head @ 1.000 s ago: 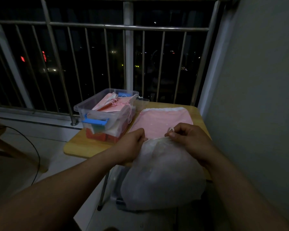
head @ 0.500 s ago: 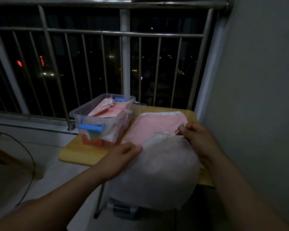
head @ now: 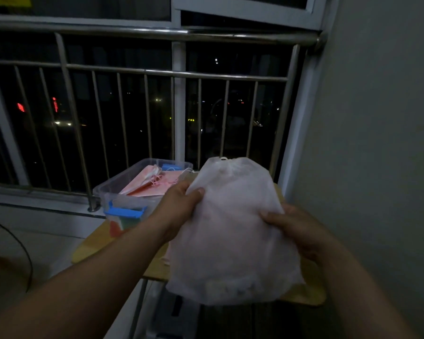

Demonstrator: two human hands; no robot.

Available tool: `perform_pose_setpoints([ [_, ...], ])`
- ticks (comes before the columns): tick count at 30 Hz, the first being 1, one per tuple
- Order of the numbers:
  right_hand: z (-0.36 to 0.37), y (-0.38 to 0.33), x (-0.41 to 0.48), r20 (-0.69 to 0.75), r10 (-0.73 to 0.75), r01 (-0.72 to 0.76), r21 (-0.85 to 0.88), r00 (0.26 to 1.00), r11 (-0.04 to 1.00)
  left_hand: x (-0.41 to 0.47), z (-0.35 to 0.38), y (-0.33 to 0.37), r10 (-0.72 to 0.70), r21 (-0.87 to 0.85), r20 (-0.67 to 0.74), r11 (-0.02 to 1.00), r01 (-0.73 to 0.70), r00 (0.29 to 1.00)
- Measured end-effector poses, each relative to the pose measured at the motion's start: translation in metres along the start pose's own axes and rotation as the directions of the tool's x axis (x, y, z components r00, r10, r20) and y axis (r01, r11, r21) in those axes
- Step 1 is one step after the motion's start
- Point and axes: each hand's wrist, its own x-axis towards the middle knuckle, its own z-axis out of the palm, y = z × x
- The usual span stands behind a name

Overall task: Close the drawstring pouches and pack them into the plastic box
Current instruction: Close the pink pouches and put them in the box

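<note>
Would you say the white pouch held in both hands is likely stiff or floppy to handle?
Probably floppy: the white pouch sags and creases between the left hand and right hand. Likely light too, since edge grips alone seem to carry it.

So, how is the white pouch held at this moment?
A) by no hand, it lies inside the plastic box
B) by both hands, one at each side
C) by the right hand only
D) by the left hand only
B: the left hand grips the left edge of the white pouch and the right hand grips its right edge.
</note>
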Motion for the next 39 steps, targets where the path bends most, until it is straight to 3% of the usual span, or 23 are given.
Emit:
perform_pose_setpoints([
  [3,-0.002,0.007,0.022,-0.173,0.002,-0.006,-0.023,0.985,1.0,0.019,-0.009,-0.008,-0.151,0.029,0.145,0.989,0.148,0.978],
  [5,-0.007,0.016,0.032,-0.201,0.013,-0.011,0.009,0.979,1.0,0.032,-0.011,-0.019,-0.206,0.099,0.202,0.977,0.189,0.957],
  [7,-0.01,0.026,0.041,-0.217,0.022,-0.01,0.054,0.976,0.999,0.037,-0.008,-0.026,-0.194,0.114,0.205,0.978,0.173,0.959],
  [10,-0.01,0.034,0.048,-0.27,0.065,-0.01,0.198,0.961,0.98,0.039,0.0,-0.036,-0.181,-0.045,0.124,0.981,0.188,0.976],
  [15,-0.014,0.046,0.056,-0.257,0.209,-0.12,0.324,0.944,0.938,0.033,0.012,-0.051,-0.351,-0.282,0.022,0.896,0.342,0.936],
  [17,-0.018,0.045,0.053,-0.178,0.272,-0.181,0.405,0.946,0.896,0.032,0.011,-0.055,-0.381,-0.373,0.032,0.853,0.364,0.924],
  [19,-0.017,0.04,0.051,-0.088,0.284,-0.214,0.458,0.955,0.863,0.03,0.014,-0.057,-0.348,-0.34,0.012,0.88,0.331,0.938],
  [23,-0.014,0.041,0.047,-0.044,0.317,-0.297,0.252,0.947,0.921,0.026,0.016,-0.062,-0.161,-0.025,-0.124,0.987,0.16,0.979],
  [26,-0.013,0.046,0.049,-0.154,0.314,-0.302,0.096,0.937,0.948,0.025,0.01,-0.062,-0.105,0.016,-0.108,0.994,0.107,0.989],
  [29,-0.007,0.038,0.048,-0.255,0.238,-0.227,0.073,0.937,0.971,0.02,0.005,-0.061,-0.115,-0.081,-0.074,0.991,0.109,0.991],
  [32,-0.007,0.029,0.048,-0.294,0.19,-0.17,0.095,0.937,0.981,0.012,0.006,-0.058,-0.238,-0.179,-0.01,0.956,0.232,0.971],
  [35,-0.008,0.018,0.04,-0.226,0.185,-0.162,0.117,0.956,0.98,0.005,0.009,-0.054,-0.255,-0.196,-0.015,0.949,0.248,0.967],
  [39,-0.005,0.004,0.02,-0.118,0.332,-0.322,0.092,0.936,0.942,0.005,0.015,-0.039,-0.182,-0.329,-0.098,0.934,0.141,0.978],
])
